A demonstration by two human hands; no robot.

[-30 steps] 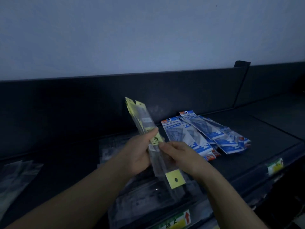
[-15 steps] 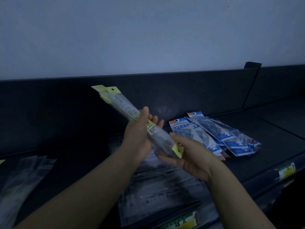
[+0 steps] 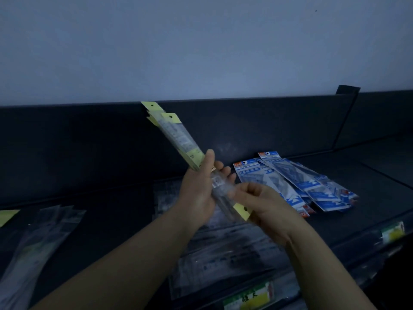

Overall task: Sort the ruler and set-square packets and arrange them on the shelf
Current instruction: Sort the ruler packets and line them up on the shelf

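I hold a bundle of clear ruler packets with yellow header tabs, tilted from upper left to lower right above the dark shelf. My left hand grips the bundle around its middle. My right hand pinches the lower end, where one yellow tab points down. A fanned pile of blue and white set-square packets lies flat on the shelf to the right of my hands.
More clear packets lie on the shelf under my forearms. Another loose pile sits at the far left with a yellow tab beside it. Price labels line the front edge. A dark divider stands at the back right.
The bundle has been lifted and tilted, its top swinging left and then partly back up. My right hand has shifted from the packet's face to its lower tab end.
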